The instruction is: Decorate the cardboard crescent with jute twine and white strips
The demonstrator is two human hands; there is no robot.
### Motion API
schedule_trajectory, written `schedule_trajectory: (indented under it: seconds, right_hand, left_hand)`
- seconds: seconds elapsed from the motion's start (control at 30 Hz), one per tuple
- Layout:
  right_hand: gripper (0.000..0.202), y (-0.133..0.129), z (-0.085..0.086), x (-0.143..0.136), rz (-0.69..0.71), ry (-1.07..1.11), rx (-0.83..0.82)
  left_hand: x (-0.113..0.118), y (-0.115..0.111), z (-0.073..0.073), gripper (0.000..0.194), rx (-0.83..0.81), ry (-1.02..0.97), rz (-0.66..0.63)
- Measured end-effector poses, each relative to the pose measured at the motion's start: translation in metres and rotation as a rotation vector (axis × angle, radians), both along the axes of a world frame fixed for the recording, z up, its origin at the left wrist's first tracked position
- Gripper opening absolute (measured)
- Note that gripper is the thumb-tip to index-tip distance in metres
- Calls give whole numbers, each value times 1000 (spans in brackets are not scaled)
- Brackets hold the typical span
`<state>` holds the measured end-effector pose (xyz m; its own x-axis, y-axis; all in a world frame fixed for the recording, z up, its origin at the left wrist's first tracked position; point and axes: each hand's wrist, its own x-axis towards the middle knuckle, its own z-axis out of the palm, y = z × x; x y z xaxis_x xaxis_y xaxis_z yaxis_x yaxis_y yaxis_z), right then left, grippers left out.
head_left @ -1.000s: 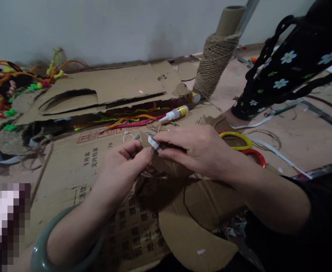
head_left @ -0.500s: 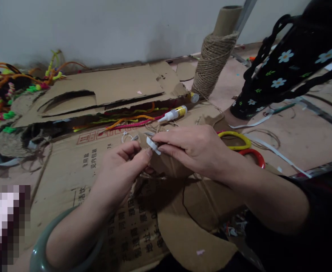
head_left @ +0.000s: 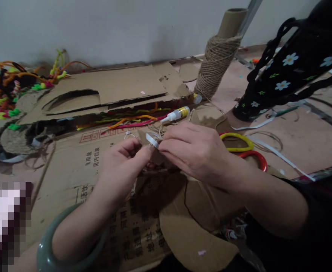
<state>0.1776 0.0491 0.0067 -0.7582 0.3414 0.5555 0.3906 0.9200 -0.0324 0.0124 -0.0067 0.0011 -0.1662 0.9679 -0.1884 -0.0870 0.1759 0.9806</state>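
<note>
My left hand (head_left: 126,158) is closed, thumb on top, on a small brown cardboard piece (head_left: 143,138). A short white strip (head_left: 152,140) lies across that piece, and its right end reaches the fingertips of my right hand (head_left: 192,149). The right fingers are pinched together on this end. Just behind the hands lies a small glue bottle (head_left: 178,114) with a yellow label, its white nozzle pointing left. Scissors (head_left: 241,142) with one yellow and one red handle loop rest beside my right hand, their blades hidden.
Under my hands is a printed cardboard sheet (head_left: 69,173). A twine roll (head_left: 218,64) and a black flowered bottle (head_left: 284,75) stand behind on the right. Colourful pipe cleaners (head_left: 10,88) are heaped at the left. A curved cardboard piece (head_left: 194,241) lies near my lap.
My right fingers have curled in and now pinch closer to the strip's right end. The left hand keeps its grip on the cardboard piece. The whole view has shifted slightly.
</note>
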Motion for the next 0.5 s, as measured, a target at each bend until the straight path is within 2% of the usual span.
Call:
schedule_trajectory:
  seconds: [0.27,0.37,0.5]
  right_hand:
    - [16,-4,-2,-2,-35,-41,105]
    - [21,-5,-2,-3,-62,-23,53]
    - [22,-5,-1,-4,-89,17,-111]
  left_hand:
    - [-1,-4,-4,12,35,165,-23]
    - [-1,-5,-4,12,40,162,-26]
    - [-2,-5,-4,13,45,130,-41]
